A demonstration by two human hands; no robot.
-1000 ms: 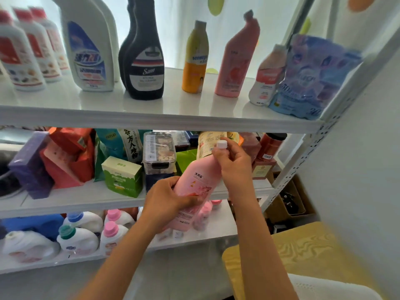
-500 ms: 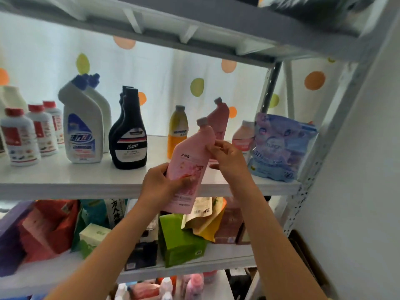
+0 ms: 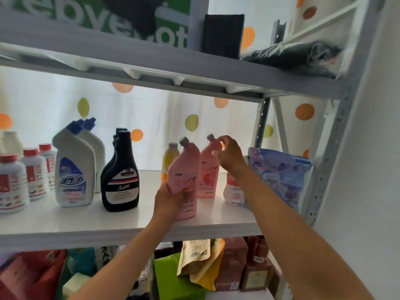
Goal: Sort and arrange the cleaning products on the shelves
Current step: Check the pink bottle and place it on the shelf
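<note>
Front pink bottle (image 3: 184,176) base behind left hand (image 3: 167,200); yellow bottle (image 3: 170,156) half hidden, labels blurred

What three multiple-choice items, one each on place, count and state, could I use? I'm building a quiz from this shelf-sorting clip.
1. Where is the blue refill pouch on the middle shelf?
A. At its right end
B. At its left end
C. Between the black bottles

2. How many pink bottles with grey caps are on or at that shelf?
A. One
B. Two
C. Four

3. What is the left hand doing?
A. Hanging idle
B. Pressing flat on the shelf
C. Gripping the lower body of the front pink bottle

Answers:
1 A: the pouch stands against the right upright.
2 B: the front pink bottle stands before the rear pink bottle.
3 C: its fingers curl round the bottle's lower part, while the right hand pinches the rear bottle's neck.
</note>
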